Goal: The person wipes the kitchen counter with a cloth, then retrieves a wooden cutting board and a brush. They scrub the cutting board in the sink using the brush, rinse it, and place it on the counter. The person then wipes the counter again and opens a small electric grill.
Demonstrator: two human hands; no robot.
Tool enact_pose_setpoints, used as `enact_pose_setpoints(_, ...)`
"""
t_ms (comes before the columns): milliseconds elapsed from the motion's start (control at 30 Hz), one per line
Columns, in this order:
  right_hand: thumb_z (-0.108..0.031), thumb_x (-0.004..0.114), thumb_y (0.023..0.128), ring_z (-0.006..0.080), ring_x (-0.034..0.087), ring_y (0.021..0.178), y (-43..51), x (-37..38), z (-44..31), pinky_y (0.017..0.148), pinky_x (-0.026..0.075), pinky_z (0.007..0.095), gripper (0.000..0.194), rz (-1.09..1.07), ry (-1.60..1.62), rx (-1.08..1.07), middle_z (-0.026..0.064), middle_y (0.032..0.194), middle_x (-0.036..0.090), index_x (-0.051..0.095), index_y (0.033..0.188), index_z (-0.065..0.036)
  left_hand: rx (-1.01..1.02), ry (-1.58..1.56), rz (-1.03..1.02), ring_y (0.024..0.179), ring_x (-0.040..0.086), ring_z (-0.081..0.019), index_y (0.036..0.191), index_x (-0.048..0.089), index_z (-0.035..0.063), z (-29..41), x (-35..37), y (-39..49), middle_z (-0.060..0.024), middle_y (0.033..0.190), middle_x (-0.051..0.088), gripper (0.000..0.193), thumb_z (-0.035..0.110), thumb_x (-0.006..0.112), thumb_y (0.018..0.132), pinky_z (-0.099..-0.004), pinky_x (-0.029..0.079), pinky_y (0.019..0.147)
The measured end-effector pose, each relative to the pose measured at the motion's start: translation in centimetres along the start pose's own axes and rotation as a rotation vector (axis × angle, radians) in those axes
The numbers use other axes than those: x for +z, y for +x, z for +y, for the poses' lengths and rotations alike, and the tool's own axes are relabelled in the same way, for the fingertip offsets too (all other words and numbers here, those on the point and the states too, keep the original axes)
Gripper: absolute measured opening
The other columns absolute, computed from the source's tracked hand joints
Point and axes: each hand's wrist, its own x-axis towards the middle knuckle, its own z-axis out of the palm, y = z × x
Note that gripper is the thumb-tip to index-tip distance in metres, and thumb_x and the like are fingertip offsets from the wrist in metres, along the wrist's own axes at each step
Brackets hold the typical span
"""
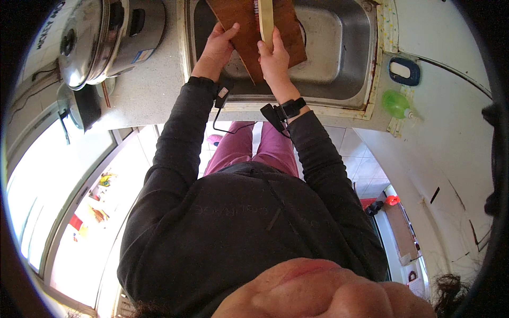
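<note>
Over a stainless steel sink (318, 59), my left hand (218, 49) grips the left edge of a brown wooden board (242, 43), thumb on top. My right hand (275, 59) is closed around the pale handle of a scrub brush (265, 20). Pinkish and white bristles show along the brush's left side, against the board. The board lies at a tilt across the sink opening, and its top end runs out of the picture. Its underside is hidden from me.
A lidded steel pot (119, 35) stands on the counter (137, 91) at left. To the right of the sink are a soap dish (405, 71) with white soap and a green squeeze bottle (395, 104). Wired devices hang at both wrists, one being a black box (272, 116).
</note>
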Motion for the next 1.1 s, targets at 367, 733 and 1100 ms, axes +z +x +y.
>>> enact_pose_setpoints(367, -0.018, 0.064, 0.097, 0.0119, 0.056, 0.061, -1.9, 0.4, 0.0, 0.055, 0.052, 0.0271, 0.064, -0.075, 0.040, 0.119, 0.0066, 0.088, 0.061, 0.036, 0.153, -0.010, -0.020, -0.423, 0.031, 0.137, 0.042, -0.0338, 0.143, 0.045, 0.0162, -0.5, -1.3, -2.4, -0.0073, 0.149, 0.046, 0.050, 0.026, 0.064, 0.098, -0.0551, 0.033, 0.116)
enact_pose_setpoints(733, -0.015, 0.060, 0.098, 0.0099, 0.050, 0.054, -6.0, -2.0, 2.1, 0.048, 0.046, 0.0259, 0.066, 0.027, 0.141, 0.345, 0.0024, 0.081, 0.056, 0.030, 0.156, -0.011, 0.122, -0.353, -0.027, 0.138, 0.041, -0.0304, 0.145, 0.043, 0.0169, 0.5, -1.3, -2.6, -0.0040, 0.147, 0.049, 0.061, 0.030, 0.071, 0.092, -0.0558, 0.029, 0.117)
enact_pose_setpoints(1100, -0.015, 0.057, 0.101, 0.0106, 0.051, 0.056, -4.2, -3.7, -2.0, 0.051, 0.048, 0.0270, 0.061, -0.050, 0.298, 0.599, 0.0015, 0.082, 0.054, 0.030, 0.155, -0.011, 0.143, -0.380, -0.110, 0.138, 0.041, -0.0303, 0.144, 0.044, 0.0163, 1.7, -2.2, -1.7, -0.0035, 0.148, 0.047, 0.059, 0.027, 0.072, 0.093, -0.0517, 0.032, 0.115)
